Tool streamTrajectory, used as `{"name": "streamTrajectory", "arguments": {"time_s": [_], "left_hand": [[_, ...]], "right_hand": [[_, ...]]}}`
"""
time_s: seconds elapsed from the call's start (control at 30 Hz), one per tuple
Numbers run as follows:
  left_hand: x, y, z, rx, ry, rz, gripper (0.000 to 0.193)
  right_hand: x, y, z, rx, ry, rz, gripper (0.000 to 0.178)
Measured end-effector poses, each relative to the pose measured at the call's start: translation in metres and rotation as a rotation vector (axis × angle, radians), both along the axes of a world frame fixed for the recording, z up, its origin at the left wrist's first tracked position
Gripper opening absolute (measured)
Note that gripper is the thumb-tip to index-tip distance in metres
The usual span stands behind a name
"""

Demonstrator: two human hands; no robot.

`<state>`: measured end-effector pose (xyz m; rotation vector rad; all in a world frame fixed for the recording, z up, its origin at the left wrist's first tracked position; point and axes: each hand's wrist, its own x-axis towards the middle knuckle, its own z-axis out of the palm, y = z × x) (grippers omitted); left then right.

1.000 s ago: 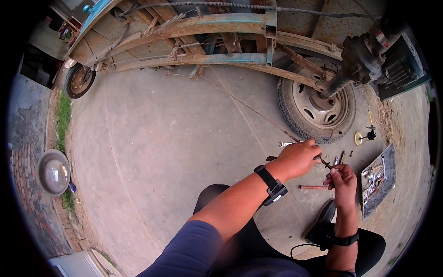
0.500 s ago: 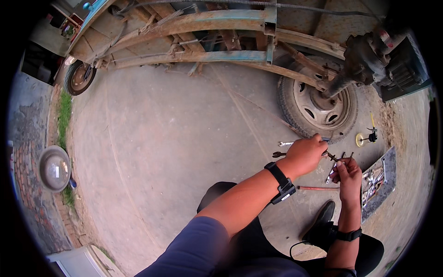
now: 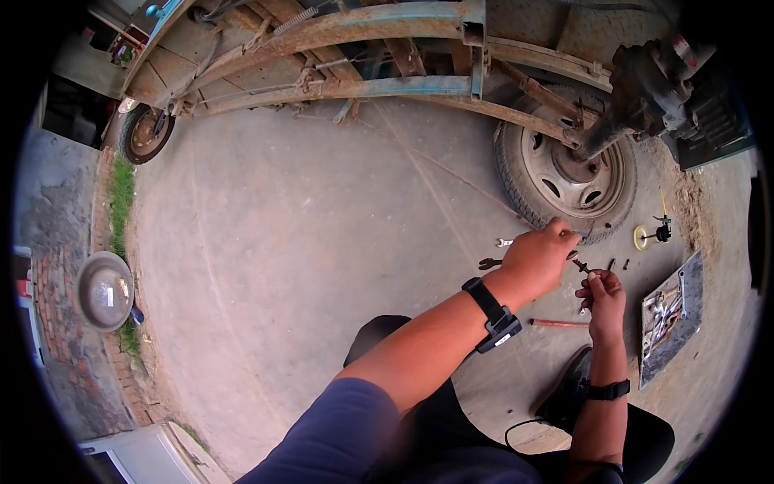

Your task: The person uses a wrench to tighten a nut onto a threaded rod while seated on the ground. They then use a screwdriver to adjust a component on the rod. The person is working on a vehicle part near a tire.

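Note:
My left hand (image 3: 538,256) is closed in a fist, knuckles up, with a dark end of something poking out toward the right hand; most of it is hidden. Just to the right, my right hand (image 3: 605,292) pinches a thin dark metal rod with ridges or a coil (image 3: 580,264) between thumb and fingers. The rod reaches up to the left fist, and I cannot tell whether the two parts join. On the concrete by the left hand lie an open-end wrench (image 3: 503,242) and a rusty dark tool jaw (image 3: 488,264). A red bar (image 3: 559,323) lies below the hands.
A large wheel (image 3: 568,179) stands beyond my hands, under a rusty blue metal frame (image 3: 363,90). At right are a tray of tools (image 3: 690,327) and a black tool with a yellow disc (image 3: 641,236). A metal basin (image 3: 106,292) sits far left, a small wheel (image 3: 146,135) beyond it.
The view has shifted slightly, so the ground and tools appear further right. My left fist has tilted a little; both hands stay close together, the right still pinching the rod.

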<state>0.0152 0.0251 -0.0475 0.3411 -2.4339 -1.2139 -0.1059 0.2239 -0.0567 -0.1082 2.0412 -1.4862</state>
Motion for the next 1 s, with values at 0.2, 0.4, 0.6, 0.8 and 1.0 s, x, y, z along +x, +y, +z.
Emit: {"name": "streamTrajectory", "arguments": {"time_s": [0.2, 0.4, 0.6, 0.8, 1.0], "left_hand": [[0.019, -0.001, 0.02, 0.013, -0.008, -0.02, 0.031], [0.038, 0.002, 0.028, 0.012, -0.053, -0.024, 0.028], [0.051, -0.001, 0.034, 0.042, -0.079, -0.01, 0.025], [0.051, -0.001, 0.037, 0.072, -0.131, -0.011, 0.026], [0.052, -0.001, 0.037, 0.069, -0.172, -0.001, 0.026]], "right_hand": [[-0.017, 0.006, -0.069, 0.072, -0.204, -0.099, 0.01], [-0.028, 0.008, -0.123, 0.093, -0.367, -0.149, 0.012], [-0.035, 0.008, -0.156, 0.085, -0.442, -0.169, 0.014], [-0.034, 0.008, -0.16, 0.114, -0.452, -0.146, 0.016], [-0.019, -0.005, -0.123, 0.047, -0.409, -0.102, 0.018]]}}
